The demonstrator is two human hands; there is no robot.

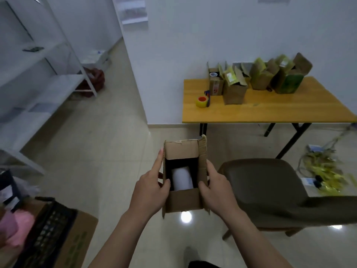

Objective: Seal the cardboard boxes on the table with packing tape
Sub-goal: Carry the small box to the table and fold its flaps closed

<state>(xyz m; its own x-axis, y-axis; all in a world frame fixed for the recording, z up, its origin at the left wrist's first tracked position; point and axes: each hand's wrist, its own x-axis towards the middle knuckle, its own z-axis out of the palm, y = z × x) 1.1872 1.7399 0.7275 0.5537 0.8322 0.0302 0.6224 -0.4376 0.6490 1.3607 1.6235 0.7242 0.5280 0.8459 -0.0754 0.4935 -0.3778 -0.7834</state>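
Because the wooden worktop [280,111] stands well apart from the person, by the far wall, I think there is a walk to make first. A brown chair [260,182] stands in between, on the right, so it is best to go round it. More cardboard boxes [234,92] sit on the worktop with their flaps up. One open cardboard box [182,149] is up over the floor, held from both sides. The left hand [149,190] has its grip round the left side, thumb over the rim and one finger straight along the wall. The right hand [219,187] has its grip round the right side, thumb over the rim. To do this step well, hold the box level so nothing tips out, and set it down near the yellow tape roll [201,101] at the front left of the worktop. A white round thing [182,179] lies inside; I cannot tell what it is. The box's bottom is hidden, and the far boxes are blurry
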